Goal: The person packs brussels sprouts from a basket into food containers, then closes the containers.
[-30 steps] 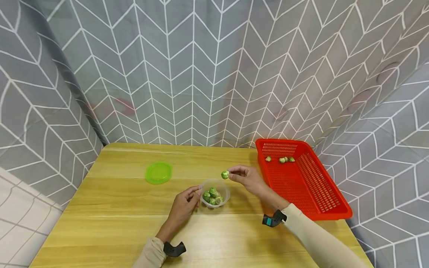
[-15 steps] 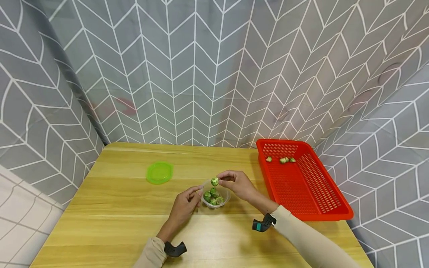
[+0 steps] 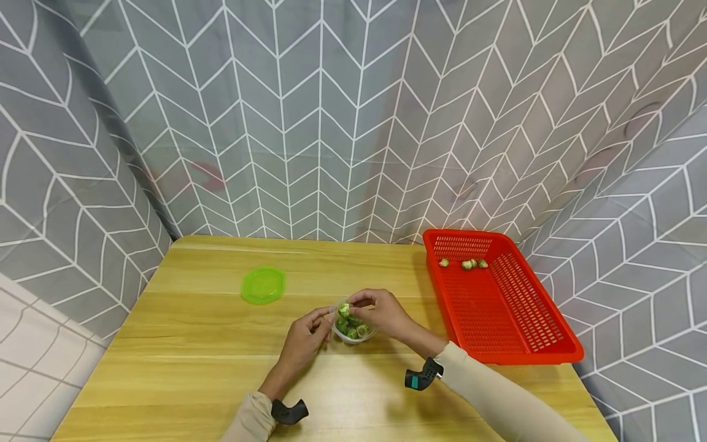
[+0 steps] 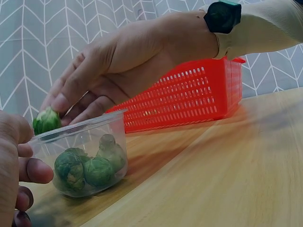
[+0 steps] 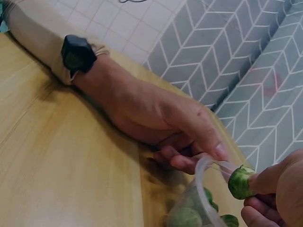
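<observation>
A clear plastic tub stands on the table with several Brussels sprouts inside. My left hand pinches the tub's left rim between thumb and fingers, as the right wrist view also shows. Over the tub's mouth, my right hand pinches one Brussels sprout between thumb and fingertips. In the left wrist view that sprout is at rim height, above the others. The head view partly hides the tub behind the right fingers.
A red perforated basket stands at the right, with several Brussels sprouts near its far end. A green lid lies on the wooden table at the back left. A patterned curtain hangs behind the table.
My right hand has moved left and down with the sprout, from beside the tub to over its mouth. My left hand has kept its place on the rim.
</observation>
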The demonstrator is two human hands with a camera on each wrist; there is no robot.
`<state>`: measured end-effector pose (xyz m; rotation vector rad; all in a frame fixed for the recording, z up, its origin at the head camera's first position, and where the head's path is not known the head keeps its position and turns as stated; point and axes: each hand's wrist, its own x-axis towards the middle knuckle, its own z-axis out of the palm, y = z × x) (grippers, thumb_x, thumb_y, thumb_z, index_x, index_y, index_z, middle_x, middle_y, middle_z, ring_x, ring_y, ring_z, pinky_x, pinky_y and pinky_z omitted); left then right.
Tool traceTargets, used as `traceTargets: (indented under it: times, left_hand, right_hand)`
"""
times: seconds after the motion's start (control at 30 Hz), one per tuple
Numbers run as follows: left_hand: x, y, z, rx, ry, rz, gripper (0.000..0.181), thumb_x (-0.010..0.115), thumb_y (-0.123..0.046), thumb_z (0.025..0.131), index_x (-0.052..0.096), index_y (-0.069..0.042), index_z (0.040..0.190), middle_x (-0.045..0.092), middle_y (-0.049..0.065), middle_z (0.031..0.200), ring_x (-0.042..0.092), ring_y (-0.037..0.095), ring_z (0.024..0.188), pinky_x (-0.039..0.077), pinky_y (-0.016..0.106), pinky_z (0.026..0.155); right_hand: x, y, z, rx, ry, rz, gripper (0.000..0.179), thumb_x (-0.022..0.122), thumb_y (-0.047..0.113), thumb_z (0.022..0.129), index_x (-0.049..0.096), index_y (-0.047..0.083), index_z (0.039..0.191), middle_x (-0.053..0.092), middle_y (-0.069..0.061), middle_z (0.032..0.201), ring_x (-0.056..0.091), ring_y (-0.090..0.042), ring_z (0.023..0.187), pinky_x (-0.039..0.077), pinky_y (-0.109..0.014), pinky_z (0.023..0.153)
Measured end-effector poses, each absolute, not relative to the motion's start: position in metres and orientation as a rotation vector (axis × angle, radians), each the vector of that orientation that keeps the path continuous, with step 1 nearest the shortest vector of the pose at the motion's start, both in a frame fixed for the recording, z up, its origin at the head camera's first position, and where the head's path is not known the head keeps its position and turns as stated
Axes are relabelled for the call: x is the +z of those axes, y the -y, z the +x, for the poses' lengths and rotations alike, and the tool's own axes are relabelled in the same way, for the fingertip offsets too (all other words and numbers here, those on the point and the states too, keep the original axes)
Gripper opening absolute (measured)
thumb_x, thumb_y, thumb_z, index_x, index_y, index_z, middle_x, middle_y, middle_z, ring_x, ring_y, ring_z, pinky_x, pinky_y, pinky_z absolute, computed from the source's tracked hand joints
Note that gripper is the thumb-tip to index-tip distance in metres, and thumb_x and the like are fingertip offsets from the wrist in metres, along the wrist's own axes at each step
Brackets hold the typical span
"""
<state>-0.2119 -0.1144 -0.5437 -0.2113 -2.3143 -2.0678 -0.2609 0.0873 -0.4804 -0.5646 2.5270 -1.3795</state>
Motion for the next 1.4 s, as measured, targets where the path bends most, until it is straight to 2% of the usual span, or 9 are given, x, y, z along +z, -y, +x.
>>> traceTargets:
  times: [0.07, 0.27, 0.47, 0.6, 0.77, 0.97, 1.13, 1.4]
  left_hand:
    - [-0.543, 0.114, -0.212, -2.075, 2.307, -0.211, 0.027, 0.061, -0.015, 0.102, 0.069, -0.005, 0.126, 0.064, 0.024, 0.071, 0.05, 0.014, 0.054, 0.039, 0.022, 0.054]
    - [-0.542, 0.114, -0.211, -2.066, 2.306, -0.202, 0.029, 0.061, -0.016, 0.102, 0.067, -0.003, 0.127, 0.064, 0.022, 0.07, 0.054, 0.026, 0.057, 0.042, 0.024, 0.058]
    - [-0.538, 0.117, -0.21, -2.028, 2.325, -0.273, 0.03, 0.06, -0.015, 0.103, 0.066, 0.0, 0.128, 0.064, 0.022, 0.07, 0.051, 0.013, 0.055, 0.042, 0.024, 0.058]
    - [-0.543, 0.118, -0.211, -2.01, 2.342, -0.281, 0.03, 0.06, -0.015, 0.103, 0.066, 0.0, 0.128, 0.065, 0.022, 0.071, 0.05, 0.01, 0.055, 0.041, 0.023, 0.057]
    - [-0.562, 0.116, -0.219, -1.988, 2.367, -0.217, 0.029, 0.061, -0.017, 0.103, 0.067, -0.006, 0.128, 0.065, 0.017, 0.069, 0.048, 0.01, 0.054, 0.039, 0.023, 0.059]
    - [-0.573, 0.118, -0.225, -2.018, 2.348, -0.237, 0.029, 0.063, -0.029, 0.101, 0.069, -0.016, 0.126, 0.065, 0.006, 0.067, 0.052, 0.013, 0.056, 0.041, 0.024, 0.059]
    - [-0.573, 0.119, -0.225, -2.028, 2.343, -0.275, 0.031, 0.063, -0.036, 0.101, 0.069, -0.019, 0.126, 0.065, 0.005, 0.068, 0.053, 0.014, 0.056, 0.042, 0.026, 0.057]
    - [-0.576, 0.119, -0.225, -1.969, 2.361, -0.276, 0.028, 0.061, -0.038, 0.102, 0.069, -0.024, 0.125, 0.065, 0.002, 0.066, 0.052, 0.015, 0.054, 0.045, 0.028, 0.061]
  right_hand:
    - [-0.482, -0.086, -0.26, -1.351, -2.542, -0.582, 0.015, 0.072, 0.009, 0.094, 0.075, 0.006, 0.108, 0.073, -0.009, 0.101, 0.068, -0.028, 0.099, 0.057, -0.027, 0.074]
    - [-0.491, -0.082, -0.261, -1.274, -2.604, -0.643, 0.014, 0.072, 0.006, 0.093, 0.075, 0.007, 0.107, 0.072, -0.006, 0.104, 0.069, -0.025, 0.099, 0.057, -0.026, 0.075]
    - [-0.492, -0.08, -0.26, -1.245, -2.598, -0.68, 0.014, 0.071, 0.003, 0.093, 0.074, 0.005, 0.107, 0.07, -0.008, 0.108, 0.069, -0.026, 0.1, 0.058, -0.027, 0.079]
    - [-0.493, -0.08, -0.26, -1.251, -2.589, -0.69, 0.015, 0.071, 0.003, 0.093, 0.074, 0.003, 0.108, 0.07, -0.009, 0.109, 0.069, -0.026, 0.101, 0.058, -0.028, 0.081]
    - [-0.494, -0.082, -0.26, -1.265, -2.581, -0.697, 0.017, 0.071, 0.002, 0.094, 0.073, 0.001, 0.11, 0.07, -0.011, 0.11, 0.069, -0.027, 0.103, 0.057, -0.028, 0.082]
    - [-0.491, -0.087, -0.26, -1.291, -2.577, -0.656, 0.02, 0.07, 0.003, 0.094, 0.073, 0.003, 0.114, 0.07, -0.009, 0.111, 0.069, -0.025, 0.105, 0.057, -0.03, 0.083]
    - [-0.487, -0.094, -0.26, -1.324, -2.592, -0.66, 0.021, 0.069, 0.002, 0.094, 0.073, 0.004, 0.114, 0.07, -0.008, 0.111, 0.069, -0.026, 0.106, 0.057, -0.031, 0.084]
    - [-0.482, -0.111, -0.26, -1.356, -2.645, -0.614, 0.02, 0.071, 0.003, 0.093, 0.074, 0.004, 0.113, 0.07, -0.007, 0.112, 0.069, -0.025, 0.105, 0.057, -0.029, 0.083]
